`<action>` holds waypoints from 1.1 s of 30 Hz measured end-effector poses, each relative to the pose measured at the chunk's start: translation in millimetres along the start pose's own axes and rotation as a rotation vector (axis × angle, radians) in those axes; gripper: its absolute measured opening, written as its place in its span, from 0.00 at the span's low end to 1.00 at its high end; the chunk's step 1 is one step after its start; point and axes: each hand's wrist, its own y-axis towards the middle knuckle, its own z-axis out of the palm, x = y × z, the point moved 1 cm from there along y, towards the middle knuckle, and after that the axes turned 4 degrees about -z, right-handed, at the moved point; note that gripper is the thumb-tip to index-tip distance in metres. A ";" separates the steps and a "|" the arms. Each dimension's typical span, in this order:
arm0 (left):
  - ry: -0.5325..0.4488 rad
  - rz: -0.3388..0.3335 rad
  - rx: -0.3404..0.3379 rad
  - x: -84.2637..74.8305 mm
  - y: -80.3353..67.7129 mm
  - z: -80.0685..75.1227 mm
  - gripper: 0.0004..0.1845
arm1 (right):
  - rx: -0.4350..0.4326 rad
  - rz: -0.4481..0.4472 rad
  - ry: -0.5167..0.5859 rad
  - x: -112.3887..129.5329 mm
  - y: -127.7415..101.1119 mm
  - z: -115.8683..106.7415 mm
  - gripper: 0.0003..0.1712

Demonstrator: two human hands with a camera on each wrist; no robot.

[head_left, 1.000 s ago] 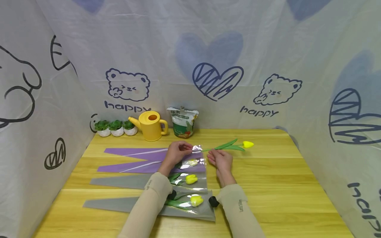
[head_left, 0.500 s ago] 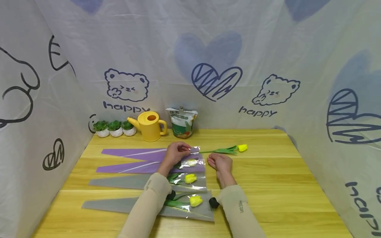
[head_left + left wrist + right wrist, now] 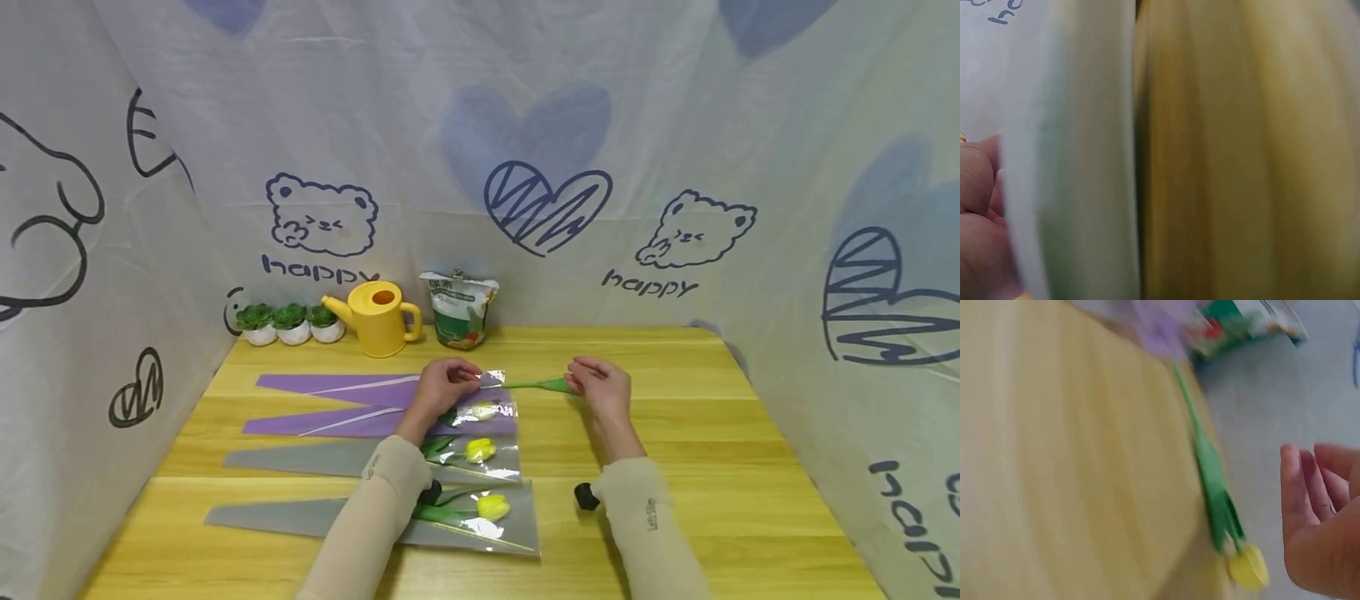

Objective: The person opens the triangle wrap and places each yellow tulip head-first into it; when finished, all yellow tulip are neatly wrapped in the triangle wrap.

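Observation:
In the head view, my left hand [image 3: 444,390] pinches the clear mouth of the rearmost purple flower sleeve [image 3: 337,387]. A yellow artificial tulip has its green stem [image 3: 525,385] running from that mouth to the right. My right hand [image 3: 603,396] is at the tulip's leaves and hides its bloom in the head view. The right wrist view shows the yellow bloom [image 3: 1249,567] beside the right hand's fingers, which have a gap between them. A blurred pale strip fills much of the left wrist view, with part of the left hand [image 3: 982,219] behind it.
Nearer on the wooden table [image 3: 712,467] lie another purple sleeve [image 3: 315,422] and two grey sleeves [image 3: 285,457], each with a yellow tulip inside. Behind stand succulents in white pots [image 3: 293,332], a yellow watering can [image 3: 378,321] and a clipped green-white bag [image 3: 459,312].
My right hand has let go of the stem and moved right, to the tulip's leaves and bloom. The tulip has swung toward me and shifted slightly left. My left hand stays at the sleeve mouth.

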 end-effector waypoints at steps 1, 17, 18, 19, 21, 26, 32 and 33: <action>0.003 -0.006 0.000 0.3 0.1 -0.7 0.09 | 0.004 -0.033 -0.039 3.7 4.8 -6.5 0.19; -0.004 -0.027 0.007 4.3 0.2 -5.3 0.08 | 0.250 -0.163 -0.707 -9.6 41.0 -60.3 0.18; -0.007 -0.029 0.006 4.5 0.0 -5.8 0.09 | 0.259 -0.169 -0.724 -11.9 41.6 -59.9 0.17; -0.007 -0.031 0.005 4.4 -0.3 -6.3 0.09 | 0.267 -0.175 -0.735 -13.9 41.9 -59.3 0.16; -0.008 -0.034 0.004 4.1 -0.7 -7.5 0.09 | 0.288 -0.187 -0.743 -17.5 41.8 -57.8 0.13; 0.013 -0.034 -0.006 2.1 -0.9 -10.0 0.08 | 0.331 -0.208 -0.792 -23.0 40.0 -54.8 0.11; 0.021 -0.033 0.015 3.1 0.5 -6.9 0.09 | 0.360 -0.253 -0.907 -24.4 40.5 -58.4 0.10; 0.018 -0.032 0.016 3.2 0.8 -6.4 0.09 | 0.363 -0.260 -0.915 -24.0 40.6 -59.0 0.10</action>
